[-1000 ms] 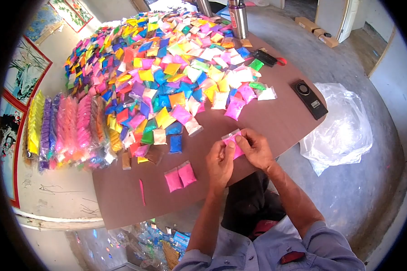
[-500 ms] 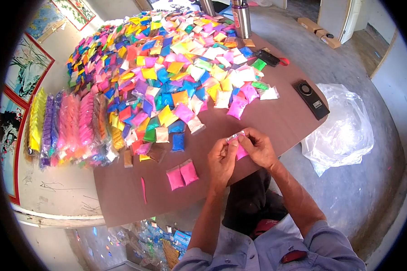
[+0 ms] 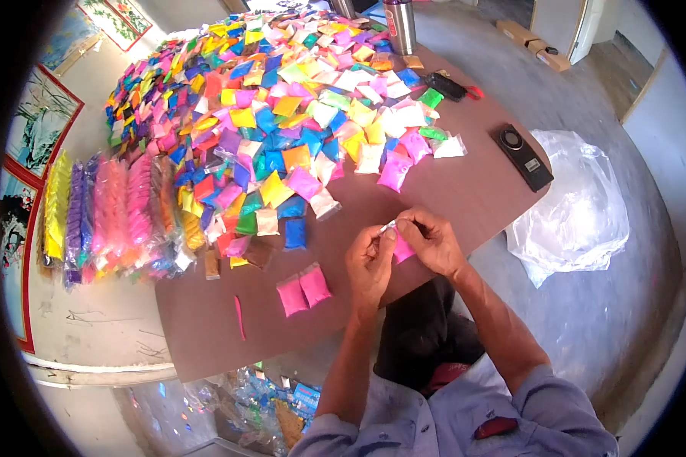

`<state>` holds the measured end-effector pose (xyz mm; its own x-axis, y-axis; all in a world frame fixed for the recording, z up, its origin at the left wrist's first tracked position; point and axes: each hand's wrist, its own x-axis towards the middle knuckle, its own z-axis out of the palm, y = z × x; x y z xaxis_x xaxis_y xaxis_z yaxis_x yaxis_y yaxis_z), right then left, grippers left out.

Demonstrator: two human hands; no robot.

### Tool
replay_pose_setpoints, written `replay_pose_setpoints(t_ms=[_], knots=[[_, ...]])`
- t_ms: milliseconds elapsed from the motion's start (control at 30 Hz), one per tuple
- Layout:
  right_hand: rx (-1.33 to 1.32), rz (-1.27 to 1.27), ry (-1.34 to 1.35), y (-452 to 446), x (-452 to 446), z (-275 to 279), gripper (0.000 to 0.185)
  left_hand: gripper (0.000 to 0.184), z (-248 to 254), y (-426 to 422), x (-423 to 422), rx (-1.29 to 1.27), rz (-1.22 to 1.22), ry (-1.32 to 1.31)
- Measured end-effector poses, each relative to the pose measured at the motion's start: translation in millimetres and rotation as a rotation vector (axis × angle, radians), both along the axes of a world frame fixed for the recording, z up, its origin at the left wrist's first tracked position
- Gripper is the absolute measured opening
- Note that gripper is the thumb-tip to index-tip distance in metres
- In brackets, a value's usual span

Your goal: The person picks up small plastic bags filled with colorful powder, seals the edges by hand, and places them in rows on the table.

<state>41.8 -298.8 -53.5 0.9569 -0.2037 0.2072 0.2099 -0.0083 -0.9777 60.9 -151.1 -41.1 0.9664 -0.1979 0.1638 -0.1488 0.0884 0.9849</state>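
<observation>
Near the table's front edge, my left hand point(image 3: 369, 263) and my right hand point(image 3: 432, 242) pinch the clear top edge of a pink packet point(image 3: 404, 247) between them. My fingers cover much of that packet. Two more pink packets point(image 3: 303, 290) lie side by side on the brown table point(image 3: 206, 327), left of my left hand. Further left is a thin pink stick point(image 3: 240, 317). Beyond my hands spreads a large heap of small coloured packets point(image 3: 282, 114).
Long plastic sleeves of coloured packets point(image 3: 118, 213) lie at the left. A steel bottle point(image 3: 401, 27), a black pouch point(image 3: 446, 87) and a black device point(image 3: 521, 158) are on the table. A clear plastic bag point(image 3: 572, 206) is on the floor at right.
My fingers have shifted along the pink packet's top edge, which now looks more folded or bunched. Both hands stay together on it, and the view has tilted slightly.
</observation>
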Motion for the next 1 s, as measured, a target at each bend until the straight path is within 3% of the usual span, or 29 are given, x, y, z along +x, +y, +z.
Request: replay_pose_setpoints(t_ms=[267, 567, 700, 767, 833, 1000], knots=[[-0.105, -0.031, -0.066, 0, 0, 9, 0.011, 0.014, -6, 2, 3, 0.031, 0.028, -0.028], [-0.022, -0.071, 0.033, 0, -1, 7, 0.015, 0.015, 0, -3, 1, -0.043, 0.054, -0.003], [0.063, -0.08, -0.035, 0, 2, 4, 0.019, 0.018, 9, 0, -1, 0.145, -0.045, -0.003], [-0.037, -0.091, -0.133, 1, 5, 4, 0.02, 0.019, 2, 4, 2, 0.242, -0.063, 0.006], [-0.031, -0.055, -0.1, 3, 3, 8, 0.021, 0.019, -2, 2, 2, -0.013, -0.076, 0.03], [-0.018, 0.036, 0.056, -1, 0, -3, 0.025, 0.018, -4, 3, 2, 0.023, -0.029, 0.006]])
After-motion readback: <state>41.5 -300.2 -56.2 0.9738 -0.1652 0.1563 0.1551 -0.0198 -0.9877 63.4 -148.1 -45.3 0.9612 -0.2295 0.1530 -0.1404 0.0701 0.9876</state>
